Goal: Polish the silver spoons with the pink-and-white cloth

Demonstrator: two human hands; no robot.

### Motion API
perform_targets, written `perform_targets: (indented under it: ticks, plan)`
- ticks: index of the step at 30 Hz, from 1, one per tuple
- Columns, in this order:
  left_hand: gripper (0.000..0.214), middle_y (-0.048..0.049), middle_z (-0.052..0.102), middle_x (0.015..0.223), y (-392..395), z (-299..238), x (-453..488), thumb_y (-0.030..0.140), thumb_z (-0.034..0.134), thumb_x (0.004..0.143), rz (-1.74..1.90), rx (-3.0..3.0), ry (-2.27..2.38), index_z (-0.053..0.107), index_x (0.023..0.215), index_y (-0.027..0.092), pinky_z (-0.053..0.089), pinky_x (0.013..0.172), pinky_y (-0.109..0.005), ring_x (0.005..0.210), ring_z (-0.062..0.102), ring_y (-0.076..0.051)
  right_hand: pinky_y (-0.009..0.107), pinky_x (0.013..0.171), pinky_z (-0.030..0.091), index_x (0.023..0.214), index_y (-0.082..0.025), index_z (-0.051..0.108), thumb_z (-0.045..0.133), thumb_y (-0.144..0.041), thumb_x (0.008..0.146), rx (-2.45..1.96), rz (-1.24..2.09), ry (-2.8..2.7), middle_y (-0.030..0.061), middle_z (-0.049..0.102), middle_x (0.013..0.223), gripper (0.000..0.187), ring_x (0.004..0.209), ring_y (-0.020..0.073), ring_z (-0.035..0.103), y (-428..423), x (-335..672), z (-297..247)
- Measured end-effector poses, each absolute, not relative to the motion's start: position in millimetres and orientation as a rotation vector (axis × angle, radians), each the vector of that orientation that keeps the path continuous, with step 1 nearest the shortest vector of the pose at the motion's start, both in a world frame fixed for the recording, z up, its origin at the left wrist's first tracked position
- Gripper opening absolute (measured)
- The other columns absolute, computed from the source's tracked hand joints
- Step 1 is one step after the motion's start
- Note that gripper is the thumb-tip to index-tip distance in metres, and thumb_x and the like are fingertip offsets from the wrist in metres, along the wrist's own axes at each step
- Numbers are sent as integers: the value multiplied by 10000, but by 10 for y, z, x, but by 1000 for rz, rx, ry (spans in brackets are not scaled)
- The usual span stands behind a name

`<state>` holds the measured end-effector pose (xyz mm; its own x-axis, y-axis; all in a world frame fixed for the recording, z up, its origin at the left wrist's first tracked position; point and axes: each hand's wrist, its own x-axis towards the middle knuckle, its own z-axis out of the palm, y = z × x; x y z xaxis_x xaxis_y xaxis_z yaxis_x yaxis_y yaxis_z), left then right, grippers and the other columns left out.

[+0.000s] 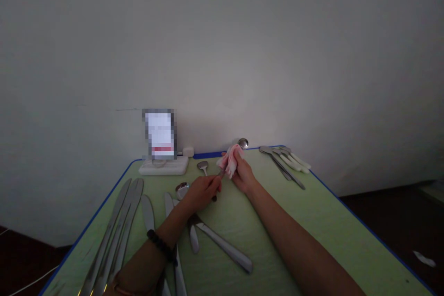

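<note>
My left hand (pixel 205 189) is closed round the handle of a spoon, whose shiny bowl (pixel 243 143) shows beyond the cloth near the table's far edge. In my right hand (pixel 243 173) a pink and white cloth (pixel 230 159) is wrapped about the spoon's upper part, hiding it there. Just under and beside my left forearm lie a second spoon (pixel 181 189), a smaller spoon-like piece (pixel 202 165), a table knife (pixel 148 210) and a long metal handle (pixel 225 245). My left arm covers parts of these.
Several long knives (pixel 118 231) lie at the table's left. At the far right is a group of cutlery with white handles (pixel 293 162) and metal pieces. A phone (pixel 160 134), its screen blurred, stands on a white power strip (pixel 163 165) against the wall. The green table (pixel 333 240) has blue edges.
</note>
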<state>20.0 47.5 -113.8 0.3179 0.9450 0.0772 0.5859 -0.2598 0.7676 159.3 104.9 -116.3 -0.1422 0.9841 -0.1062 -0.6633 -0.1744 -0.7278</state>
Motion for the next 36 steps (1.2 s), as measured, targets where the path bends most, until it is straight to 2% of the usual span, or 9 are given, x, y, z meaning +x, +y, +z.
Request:
perform_targets:
  ticks: [8,16,20,23,28,31,36]
  plan:
    - [349,26,489,506,473,-1144,202,356,294,892,784,1958,1387,531,692,197,338,529,-223,508,501,-143,227,562,491,795,-117,659,712,-425,668,-704,1678,-838,55,683,676,337,590,124,606,972,1569,-1159]
    - [359,28,525,491,474,-1133,208,356,302,887,780,1921,1376,561,700,191,342,513,-215,492,517,-136,222,451,446,790,-120,638,643,-472,717,-751,1639,-881,57,671,652,359,520,125,579,968,1550,-1165]
    - [387,33,536,472,470,-1133,209,383,308,880,761,1907,1371,587,698,186,357,513,-216,475,527,-134,217,399,415,724,-112,637,611,-360,745,-756,1676,-901,43,646,580,250,459,123,551,981,1541,-1171]
    - [408,33,547,473,462,-1133,207,406,312,877,748,1905,1369,605,698,185,366,520,-219,480,540,-137,223,452,453,719,-115,646,585,-283,758,-762,1682,-813,48,657,603,182,501,131,576,1017,1555,-1182]
    - [398,32,547,468,463,-1137,201,400,342,866,727,1920,1363,611,667,186,366,525,-225,475,536,-140,230,555,495,767,-141,652,560,-327,813,-697,1663,-627,47,673,675,213,579,131,600,1070,1603,-1199]
    - [388,39,518,469,475,-1151,203,397,313,882,766,1917,1372,594,713,189,361,530,-227,473,524,-138,234,542,490,811,-115,665,607,-341,788,-689,1706,-712,61,684,708,235,588,134,603,1042,1606,-1186]
    - [354,38,489,526,497,-1168,208,379,284,897,845,1905,1388,553,763,192,337,511,-221,498,498,-133,227,610,506,844,-102,677,669,-311,739,-649,1741,-782,73,703,783,234,678,139,625,983,1589,-1154]
